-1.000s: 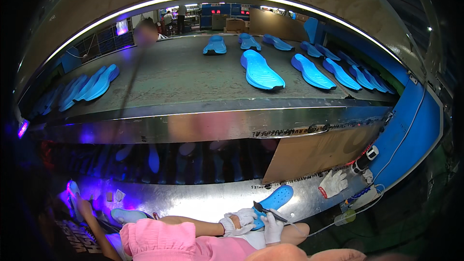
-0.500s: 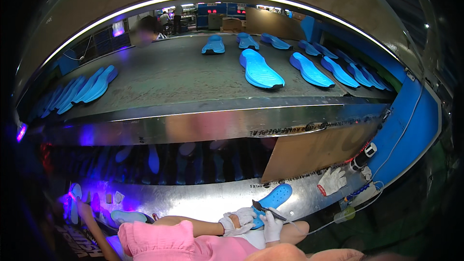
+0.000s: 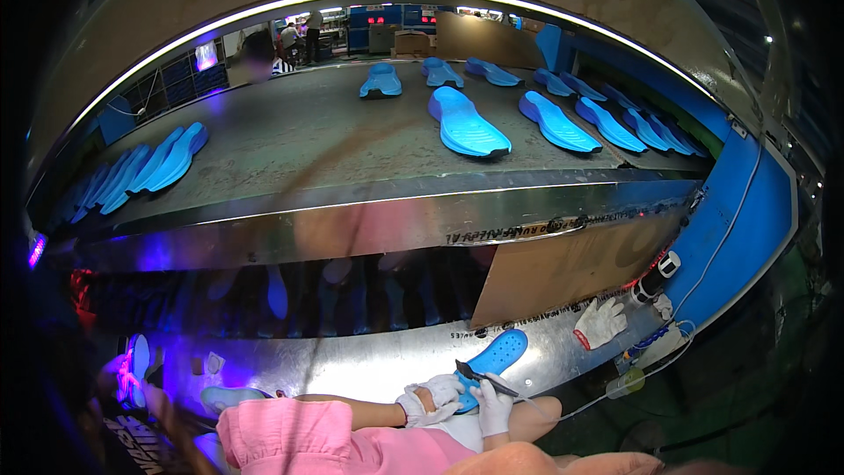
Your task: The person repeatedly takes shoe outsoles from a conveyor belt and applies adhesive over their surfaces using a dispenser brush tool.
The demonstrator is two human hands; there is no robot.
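A blue shoe sole with small holes [image 3: 499,352] slants up from my lap over the metal shelf's front edge. My left hand [image 3: 437,398], in a white glove with some bare finger skin showing, is closed around the sole's lower end. In my white-gloved right hand [image 3: 495,411] I grip a slim pen-like tool [image 3: 482,378] with a dark, flared head. Its head lies over the sole near my left fingers; whether it touches the surface I cannot tell. A thin cord runs from the tool toward the right.
Blue soles [image 3: 466,123] lie in rows on the dark belt [image 3: 290,141] above. A cardboard sheet [image 3: 563,268], a spare white glove [image 3: 601,323] and a black-and-white cylinder [image 3: 658,277] are at right. At far left, a co-worker's hand [image 3: 158,405] is near a purple-lit shoe [image 3: 134,369].
My hands, the tool and the sole keep nearly the same pose. The belt's soles appear shifted slightly left, along with the whole view. The co-worker's hand at far left has moved lower.
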